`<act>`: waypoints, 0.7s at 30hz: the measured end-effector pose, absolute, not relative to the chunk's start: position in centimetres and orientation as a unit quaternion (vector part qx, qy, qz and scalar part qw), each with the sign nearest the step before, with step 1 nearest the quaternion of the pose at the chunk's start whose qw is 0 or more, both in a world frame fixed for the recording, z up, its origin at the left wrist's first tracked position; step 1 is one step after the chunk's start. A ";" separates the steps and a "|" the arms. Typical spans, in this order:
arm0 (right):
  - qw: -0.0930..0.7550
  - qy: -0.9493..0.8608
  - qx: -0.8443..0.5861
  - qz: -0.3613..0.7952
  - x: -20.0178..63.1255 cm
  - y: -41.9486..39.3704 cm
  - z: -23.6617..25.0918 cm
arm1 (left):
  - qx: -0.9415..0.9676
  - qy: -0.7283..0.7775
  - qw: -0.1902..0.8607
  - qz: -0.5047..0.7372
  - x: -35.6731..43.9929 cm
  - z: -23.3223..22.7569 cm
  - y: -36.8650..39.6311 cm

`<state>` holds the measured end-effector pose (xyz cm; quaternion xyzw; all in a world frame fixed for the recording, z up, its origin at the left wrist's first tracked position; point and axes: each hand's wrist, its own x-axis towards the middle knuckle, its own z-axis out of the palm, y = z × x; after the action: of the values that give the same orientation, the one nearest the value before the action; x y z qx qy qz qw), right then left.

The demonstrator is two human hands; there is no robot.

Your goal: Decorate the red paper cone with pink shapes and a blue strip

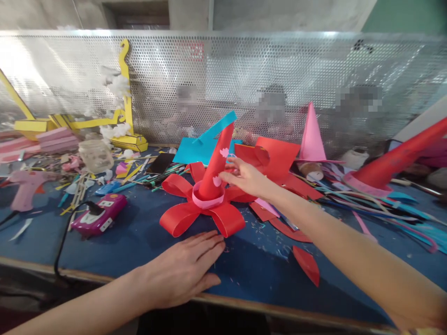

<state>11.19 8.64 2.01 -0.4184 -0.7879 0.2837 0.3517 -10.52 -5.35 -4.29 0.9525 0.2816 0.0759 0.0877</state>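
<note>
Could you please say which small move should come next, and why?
Perhaps the left hand should steady the red loops: it lies palm-down just in front of them, while the right hand is at the central red cone beside its pink cutouts.

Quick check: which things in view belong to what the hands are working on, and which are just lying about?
Likely part of the job:
red cone, at the right hand
pink cutouts on it
pink band around its base
red loops, near the left hand

Seemingly just lying about:
pink cone
clear jar
purple power strip
yellow stand
</note>
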 end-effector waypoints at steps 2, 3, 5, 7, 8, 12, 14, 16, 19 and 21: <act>0.338 -0.794 -0.463 0.204 13.0 6.5 2.5 | 0.944 0.313 0.082 0.059 -10.2 -4.7 -5.6; 0.309 -0.806 -0.476 0.166 14.2 5.1 2.7 | 0.941 0.323 0.086 0.049 -10.0 -4.8 -5.7; 0.202 -0.841 -0.490 0.112 16.7 1.8 3.0 | 0.940 0.327 0.096 0.035 -9.6 -5.0 -5.8; 0.091 -0.855 -0.500 0.098 19.3 -1.6 2.4 | 0.941 0.321 0.101 0.028 -9.6 -5.1 -6.1; 0.058 -0.861 -0.498 0.088 20.6 -3.1 1.7 | 0.942 0.318 0.102 0.025 -9.6 -5.1 -6.3; 0.048 -0.874 -0.483 -0.007 24.1 -6.8 -2.2 | 0.952 0.293 0.087 0.022 -10.2 -5.7 -7.3; 0.088 -0.881 -0.460 -0.070 24.1 -7.5 -4.0 | 0.954 0.289 0.068 0.030 -10.4 -6.1 -7.6; 0.125 -0.889 -0.426 -0.110 23.0 -7.9 -5.0 | 0.949 0.309 0.051 0.035 -10.4 -6.4 -7.7; 0.170 -0.891 -0.405 -0.116 20.4 -7.9 -5.3 | 0.933 0.354 0.042 0.047 -10.5 -6.2 -7.7; 0.185 -0.891 -0.402 -0.102 18.7 -7.7 -5.0 | 0.926 0.366 0.053 0.074 -10.7 -5.9 -7.8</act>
<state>18.71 -7.70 -4.97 -0.4020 -0.8909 -0.1019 0.1852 -10.69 -7.79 -5.93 0.9262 0.3660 0.0744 0.0527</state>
